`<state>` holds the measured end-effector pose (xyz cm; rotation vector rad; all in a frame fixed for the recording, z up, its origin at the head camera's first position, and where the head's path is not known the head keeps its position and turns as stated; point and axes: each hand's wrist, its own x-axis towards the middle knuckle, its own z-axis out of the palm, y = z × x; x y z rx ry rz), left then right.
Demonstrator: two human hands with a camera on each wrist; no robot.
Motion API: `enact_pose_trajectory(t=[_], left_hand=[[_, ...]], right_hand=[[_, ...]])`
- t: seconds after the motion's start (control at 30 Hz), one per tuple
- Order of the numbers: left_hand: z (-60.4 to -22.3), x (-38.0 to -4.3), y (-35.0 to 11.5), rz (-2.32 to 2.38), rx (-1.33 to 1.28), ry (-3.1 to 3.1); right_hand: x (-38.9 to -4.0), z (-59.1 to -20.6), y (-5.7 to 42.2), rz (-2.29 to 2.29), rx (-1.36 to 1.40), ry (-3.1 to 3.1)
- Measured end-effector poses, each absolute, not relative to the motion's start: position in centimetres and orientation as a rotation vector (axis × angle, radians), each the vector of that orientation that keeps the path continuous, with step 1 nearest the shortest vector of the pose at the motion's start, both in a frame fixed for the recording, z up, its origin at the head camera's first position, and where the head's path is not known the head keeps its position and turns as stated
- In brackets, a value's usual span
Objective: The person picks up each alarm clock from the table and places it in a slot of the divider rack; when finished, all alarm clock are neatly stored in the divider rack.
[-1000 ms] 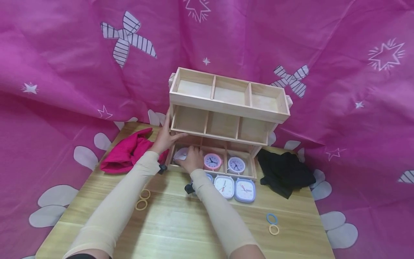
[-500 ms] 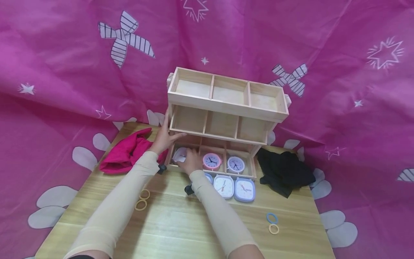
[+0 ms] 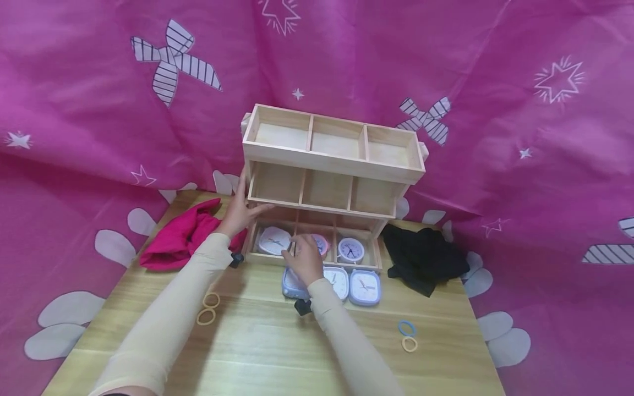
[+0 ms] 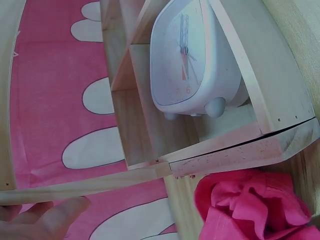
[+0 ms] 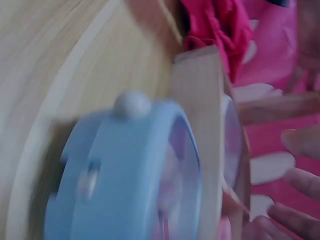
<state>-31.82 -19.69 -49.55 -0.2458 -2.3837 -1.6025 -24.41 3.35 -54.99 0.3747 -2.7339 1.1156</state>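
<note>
A tiered wooden box (image 3: 332, 158) stands spread out on the table. My left hand (image 3: 239, 213) rests against its left side, fingers straight and thumb along the middle tier's edge. In the bottom tier's left compartment leans a white alarm clock (image 3: 274, 241), seen close in the left wrist view. My right hand (image 3: 306, 258) hovers just right of that clock, fingers spread and holding nothing. It partly covers a pink alarm clock (image 3: 322, 243) in the middle compartment. A round lilac alarm clock (image 3: 350, 251) occupies the right one. Below my right hand sits a light-blue alarm clock (image 5: 120, 165).
Along the box's front are a white square clock (image 3: 339, 282) and a blue-rimmed one (image 3: 365, 287). A pink cloth (image 3: 178, 236) lies left, a black cloth (image 3: 426, 257) right. Tan rings (image 3: 206, 316), a blue ring (image 3: 407, 328) and another tan ring (image 3: 409, 344) lie nearer.
My right hand has let go of the white clock and moved right, uncovering its face. My left hand stays at the box's side. The head view has shifted slightly.
</note>
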Motion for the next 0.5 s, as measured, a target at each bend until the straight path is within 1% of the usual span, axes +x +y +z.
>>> enact_pose_trajectory(t=[0.23, 0.4, 0.5], left_hand=[[-49.4, -32.0, -20.1, -1.648, -0.246, -2.375], [-49.2, -32.1, -19.9, -1.645, -0.228, -2.391], [-49.3, -32.1, -19.7, -1.656, -0.248, -2.387]], right_hand=[[-23.1, -53.2, 8.2, 1.201, 0.387, -2.693], [-22.2, -51.5, 12.0, 1.198, 0.32, -2.729], [-21.6, -51.3, 14.3, 1.169, 0.253, -2.753]])
